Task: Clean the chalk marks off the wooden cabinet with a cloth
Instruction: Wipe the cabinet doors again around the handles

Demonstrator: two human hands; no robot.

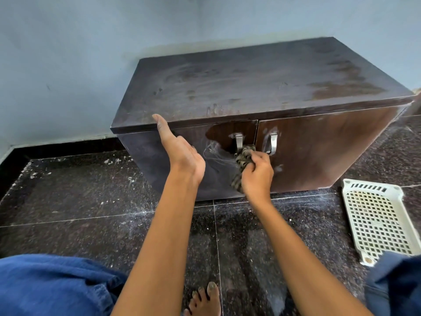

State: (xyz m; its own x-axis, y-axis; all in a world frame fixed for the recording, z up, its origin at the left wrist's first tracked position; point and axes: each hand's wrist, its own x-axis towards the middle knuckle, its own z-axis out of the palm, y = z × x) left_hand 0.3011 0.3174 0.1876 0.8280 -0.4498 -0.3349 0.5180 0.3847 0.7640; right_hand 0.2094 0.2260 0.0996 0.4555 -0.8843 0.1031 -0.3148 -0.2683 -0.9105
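A low dark wooden cabinet (262, 87) stands against the wall, with two front doors and two metal handles (271, 142). White chalk marks (213, 149) streak the left door beside its handle, and paler smears show on the right door and the top. My right hand (256, 172) is shut on a dark patterned cloth (242, 163), pressed against the left door just below its handle. My left hand (180, 151) rests flat against the left door, fingers open, thumb up at the top edge.
A white perforated plastic tray (378, 220) lies on the dark speckled floor (91, 201) to the right of the cabinet. My knees in blue cloth and a bare foot (205, 299) are at the bottom. White dust speckles the floor on the left.
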